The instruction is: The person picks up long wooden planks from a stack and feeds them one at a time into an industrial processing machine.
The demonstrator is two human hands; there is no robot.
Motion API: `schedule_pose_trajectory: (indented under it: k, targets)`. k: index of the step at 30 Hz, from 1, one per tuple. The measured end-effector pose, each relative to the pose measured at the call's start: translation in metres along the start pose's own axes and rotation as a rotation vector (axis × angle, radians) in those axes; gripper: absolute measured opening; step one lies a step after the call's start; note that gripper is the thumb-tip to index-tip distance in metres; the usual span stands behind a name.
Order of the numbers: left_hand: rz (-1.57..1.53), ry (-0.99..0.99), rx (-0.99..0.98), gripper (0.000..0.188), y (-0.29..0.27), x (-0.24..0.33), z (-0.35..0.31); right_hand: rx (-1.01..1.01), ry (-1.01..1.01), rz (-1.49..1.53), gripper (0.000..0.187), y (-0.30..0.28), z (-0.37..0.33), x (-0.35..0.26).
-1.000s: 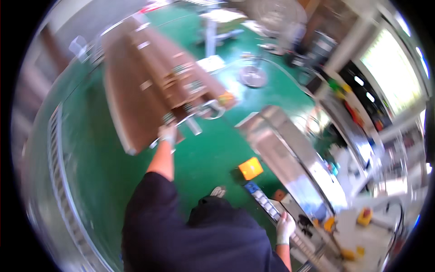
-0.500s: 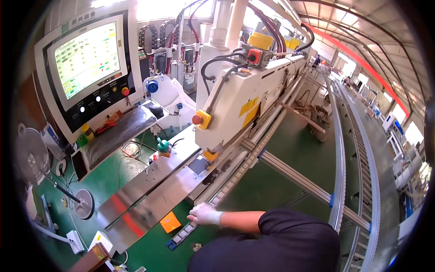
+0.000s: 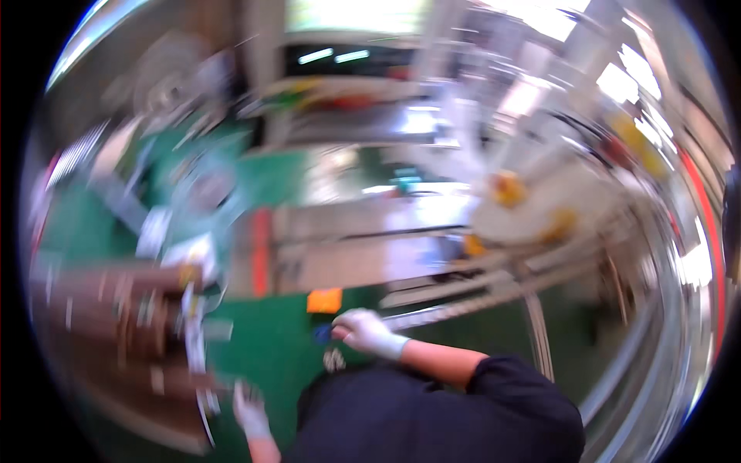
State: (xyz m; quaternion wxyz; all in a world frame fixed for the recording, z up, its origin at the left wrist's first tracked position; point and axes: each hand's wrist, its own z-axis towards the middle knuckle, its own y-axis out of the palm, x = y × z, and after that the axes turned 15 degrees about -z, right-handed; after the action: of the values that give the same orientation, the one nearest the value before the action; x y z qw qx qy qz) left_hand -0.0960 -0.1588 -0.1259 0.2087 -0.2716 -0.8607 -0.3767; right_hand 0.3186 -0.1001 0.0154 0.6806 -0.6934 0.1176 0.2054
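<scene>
here | right hand (image 3: 364,332) gloved, fingers curled onto small blue part (image 3: 323,333) at its left, grip unclear | orange pad (image 3: 324,300) just above | left hand (image 3: 251,409) by brown board (image 3: 116,347), closure unclear

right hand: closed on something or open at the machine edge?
Cannot tell for sure. The gloved right hand looks curled, fingers bent, next to a small blue thing under the orange tag, but motion blur hides any actual grip.

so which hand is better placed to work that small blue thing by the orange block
Right, probably. The right hand is already at the small blue thing, below the orange block; the left hand is lower, by the brown boards.
</scene>
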Motion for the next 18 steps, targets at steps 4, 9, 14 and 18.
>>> schedule_pose_trajectory:
  k: [4,9,14,18]
  targets:
    - [-0.014,-0.031,-0.021,0.040,0.082,-0.005,-0.059,-0.202,-0.369,0.182,0.035,0.022,0.034,-0.093]
    - [-0.025,-0.118,-0.173,0.048,0.111,-0.023,-0.099,-0.664,-0.038,0.793,0.054,0.098,0.026,-0.127]
    - [0.292,-0.240,-0.201,0.050,0.102,-0.029,-0.095,-0.762,0.109,0.891,0.043,0.063,0.020,-0.113]
    - [-0.678,0.105,0.039,0.047,0.090,0.007,-0.052,-0.640,0.040,0.894,0.045,0.019,0.015,-0.062]
